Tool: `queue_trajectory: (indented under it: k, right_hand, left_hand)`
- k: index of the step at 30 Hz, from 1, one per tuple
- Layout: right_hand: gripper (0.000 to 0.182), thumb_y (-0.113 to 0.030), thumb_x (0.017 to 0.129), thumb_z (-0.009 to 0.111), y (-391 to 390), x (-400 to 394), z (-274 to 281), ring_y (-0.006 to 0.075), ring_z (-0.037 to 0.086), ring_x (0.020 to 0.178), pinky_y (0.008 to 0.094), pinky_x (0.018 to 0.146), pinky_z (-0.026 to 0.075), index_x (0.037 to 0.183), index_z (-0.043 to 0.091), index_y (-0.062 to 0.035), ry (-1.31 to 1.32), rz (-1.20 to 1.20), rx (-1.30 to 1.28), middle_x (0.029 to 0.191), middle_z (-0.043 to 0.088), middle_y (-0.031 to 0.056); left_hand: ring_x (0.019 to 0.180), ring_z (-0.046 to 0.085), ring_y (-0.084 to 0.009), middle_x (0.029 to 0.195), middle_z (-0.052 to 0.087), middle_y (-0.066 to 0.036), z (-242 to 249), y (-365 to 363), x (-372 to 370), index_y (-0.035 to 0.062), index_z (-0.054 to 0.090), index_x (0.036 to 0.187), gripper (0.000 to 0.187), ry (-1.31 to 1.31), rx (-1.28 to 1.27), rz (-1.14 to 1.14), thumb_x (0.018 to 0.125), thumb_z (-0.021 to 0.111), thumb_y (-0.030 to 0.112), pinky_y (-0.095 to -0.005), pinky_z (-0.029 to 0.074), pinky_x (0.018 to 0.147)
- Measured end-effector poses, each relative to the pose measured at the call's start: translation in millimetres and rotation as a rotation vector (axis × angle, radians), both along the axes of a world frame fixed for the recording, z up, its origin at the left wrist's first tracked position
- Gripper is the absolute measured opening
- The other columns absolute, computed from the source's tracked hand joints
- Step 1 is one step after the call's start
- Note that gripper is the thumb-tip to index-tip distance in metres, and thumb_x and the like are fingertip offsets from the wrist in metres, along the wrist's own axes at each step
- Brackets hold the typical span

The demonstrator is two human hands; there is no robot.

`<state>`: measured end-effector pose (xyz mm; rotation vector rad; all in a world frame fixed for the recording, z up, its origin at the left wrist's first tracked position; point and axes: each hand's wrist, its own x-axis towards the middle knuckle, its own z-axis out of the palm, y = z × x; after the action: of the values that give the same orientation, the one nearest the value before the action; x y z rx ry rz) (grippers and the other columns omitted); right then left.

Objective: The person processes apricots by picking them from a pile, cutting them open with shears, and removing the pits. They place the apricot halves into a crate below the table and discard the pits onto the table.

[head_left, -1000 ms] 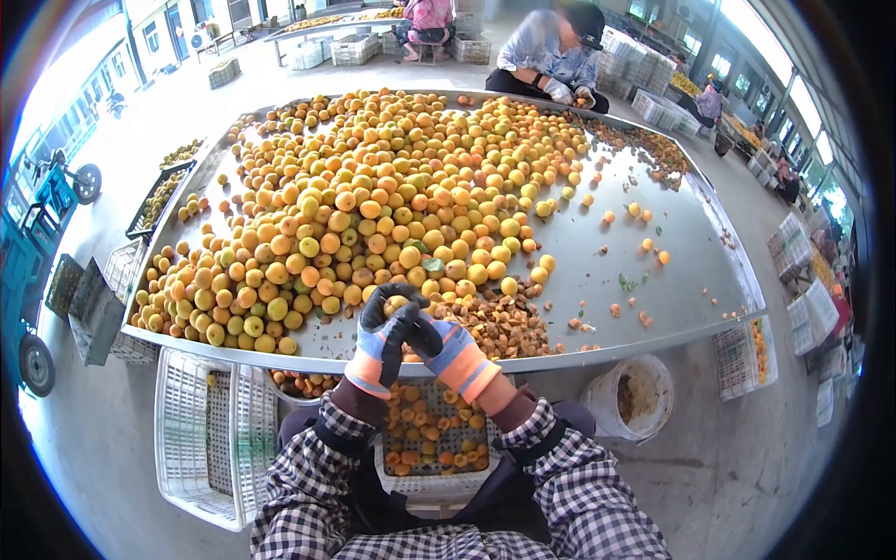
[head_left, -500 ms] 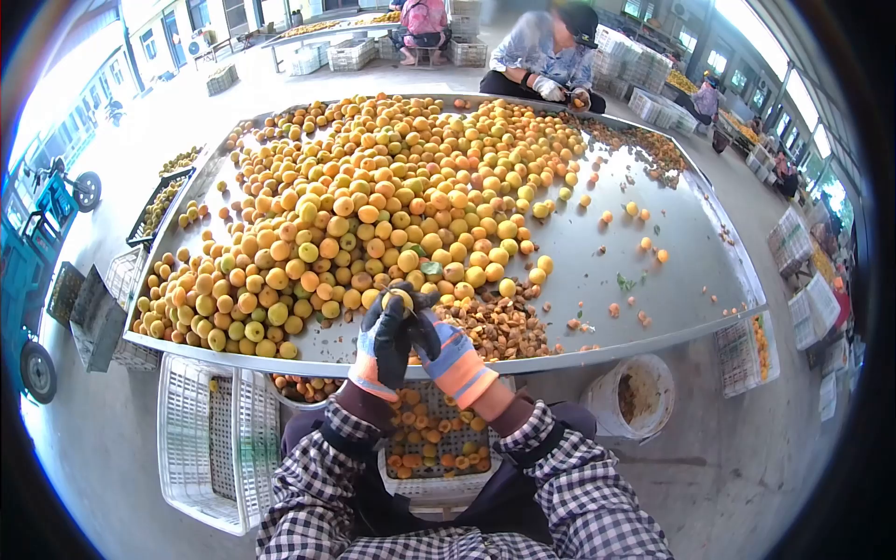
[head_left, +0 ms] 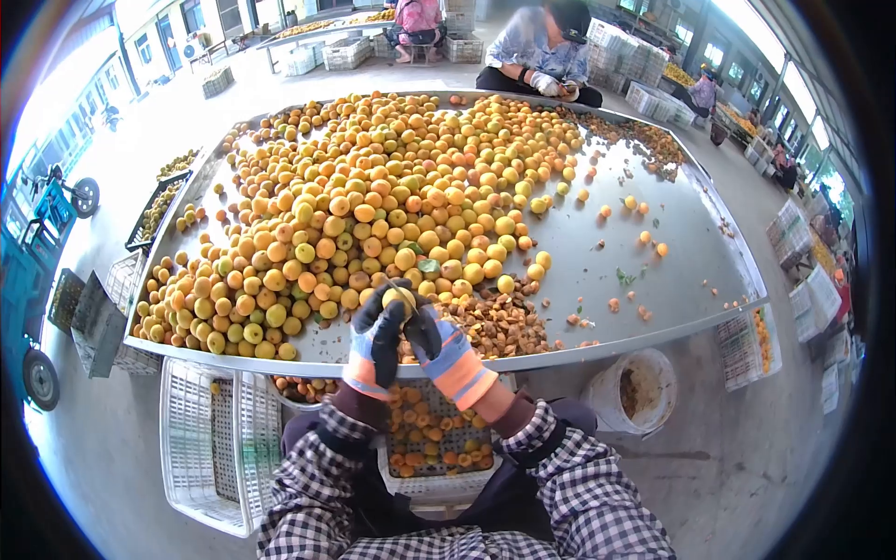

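Observation:
Over the near edge of the metal table (head_left: 644,280), my left hand (head_left: 375,338), in a black, blue and orange glove, is closed around a yellow apricot (head_left: 399,298). Gloved alike, my right hand (head_left: 442,349) presses against the fruit from the right with fingers bent. A thin edge shows by the apricot, but the fingers hide what the right hand grips. Beyond both hands lies a large heap of whole apricots (head_left: 373,205). Beside my right hand is a pile of brown pits and scraps (head_left: 504,325).
Below my hands, a crate (head_left: 439,487) holds apricot halves. A white crate (head_left: 203,448) stands left and a stained bucket (head_left: 635,392) right. Apricots fill a basin (head_left: 306,390) under the table edge. Across the table sits a co-worker (head_left: 541,56) wearing gloves.
Both hands have shifted slightly left and stay together at the apricot. More of the fruit's pale side shows now. Across the table, the co-worker's hands have moved a little.

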<state>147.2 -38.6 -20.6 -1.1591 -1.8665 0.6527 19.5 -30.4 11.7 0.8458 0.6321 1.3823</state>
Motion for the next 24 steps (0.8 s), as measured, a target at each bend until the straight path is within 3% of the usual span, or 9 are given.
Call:
queue_trajectory:
  k: [2, 4, 6, 8, 11, 14, 16, 17, 24]
  right_hand:
    - [0.035, -0.021, 0.087, 0.060, 6, 0, -9, 0.0400, 0.062, 0.086, 0.0450, 0.070, 0.051, 0.116, 0.050, -0.0050, -0.025, -0.006, 0.044, 0.090, 0.065, 0.0205]
    - [0.038, -0.022, 0.088, 0.058, 7, 3, -13, 0.0401, 0.062, 0.085, 0.0451, 0.070, 0.051, 0.121, 0.048, -0.0050, 0.012, -0.027, 0.022, 0.090, 0.065, 0.0201]
    - [0.038, -0.022, 0.087, 0.059, 2, 12, 1, 0.0402, 0.062, 0.084, 0.0448, 0.070, 0.051, 0.120, 0.050, -0.0051, -0.003, -0.056, 0.055, 0.088, 0.065, 0.0199]
    - [0.031, -0.008, 0.084, 0.061, 1, 19, 11, 0.0376, 0.061, 0.090, 0.0413, 0.072, 0.050, 0.112, 0.053, 0.0001, -0.045, -0.001, -0.067, 0.095, 0.063, 0.0197]
    - [0.028, -0.007, 0.084, 0.060, -1, 16, 14, 0.0379, 0.062, 0.087, 0.0412, 0.070, 0.050, 0.110, 0.053, 0.0000, -0.008, -0.008, -0.050, 0.092, 0.063, 0.0198]
    - [0.031, -0.014, 0.086, 0.059, 3, 10, -1, 0.0383, 0.063, 0.084, 0.0432, 0.069, 0.051, 0.113, 0.051, -0.0015, -0.055, -0.024, 0.012, 0.089, 0.064, 0.0195]
    - [0.035, -0.021, 0.087, 0.058, 7, 4, -11, 0.0385, 0.063, 0.082, 0.0452, 0.069, 0.051, 0.116, 0.049, -0.0027, -0.092, -0.027, 0.080, 0.088, 0.065, 0.0194]
    - [0.036, -0.021, 0.087, 0.058, 7, 2, -12, 0.0384, 0.064, 0.082, 0.0450, 0.070, 0.052, 0.116, 0.047, -0.0028, -0.106, -0.039, 0.033, 0.088, 0.065, 0.0194]
    - [0.026, -0.015, 0.086, 0.060, 3, 5, 1, 0.0392, 0.062, 0.079, 0.0436, 0.063, 0.050, 0.106, 0.049, -0.0024, -0.111, -0.071, -0.021, 0.084, 0.063, 0.0202]
  left_hand:
    - [0.084, 0.060, -0.0169, 0.099, 0.064, -0.009, -13, -4, 10, -0.0013, 0.054, 0.120, 0.041, -0.266, -0.175, -0.077, 0.097, 0.053, 0.033, -0.0287, 0.049, 0.079]
    - [0.090, 0.061, -0.0173, 0.104, 0.064, -0.010, -29, 4, 4, -0.0019, 0.053, 0.122, 0.042, -0.212, -0.164, -0.114, 0.097, 0.053, 0.032, -0.0284, 0.049, 0.082]
    - [0.097, 0.061, -0.0171, 0.109, 0.064, -0.009, -15, 9, 3, -0.0023, 0.053, 0.125, 0.043, 0.057, -0.081, -0.033, 0.096, 0.055, 0.030, -0.0287, 0.048, 0.087]
    - [0.101, 0.061, -0.0138, 0.113, 0.064, -0.006, -10, 15, -14, -0.0008, 0.055, 0.126, 0.045, 0.250, -0.019, -0.069, 0.087, 0.069, 0.017, -0.0275, 0.047, 0.091]
    - [0.101, 0.061, -0.0136, 0.111, 0.065, -0.006, -2, 13, -14, -0.0013, 0.056, 0.124, 0.045, 0.258, 0.045, -0.031, 0.085, 0.071, 0.013, -0.0276, 0.048, 0.090]
    - [0.096, 0.062, -0.0139, 0.109, 0.065, -0.007, -23, 13, -12, -0.0015, 0.056, 0.122, 0.040, 0.301, 0.118, 0.015, 0.090, 0.065, 0.020, -0.0275, 0.051, 0.083]
    - [0.082, 0.061, -0.0144, 0.093, 0.065, -0.007, -35, 8, 2, -0.0033, 0.058, 0.115, 0.046, -0.094, -0.150, -0.023, 0.093, 0.058, 0.037, -0.0242, 0.048, 0.073]
    - [0.075, 0.058, -0.0145, 0.086, 0.063, -0.007, -28, 3, 9, -0.0029, 0.059, 0.110, 0.053, -0.106, -0.233, -0.015, 0.096, 0.048, 0.047, -0.0253, 0.046, 0.068]
    - [0.086, 0.061, -0.0136, 0.098, 0.066, -0.008, -14, 13, -1, -0.0031, 0.061, 0.113, 0.045, 0.272, -0.069, -0.010, 0.099, 0.045, 0.037, -0.0271, 0.048, 0.079]
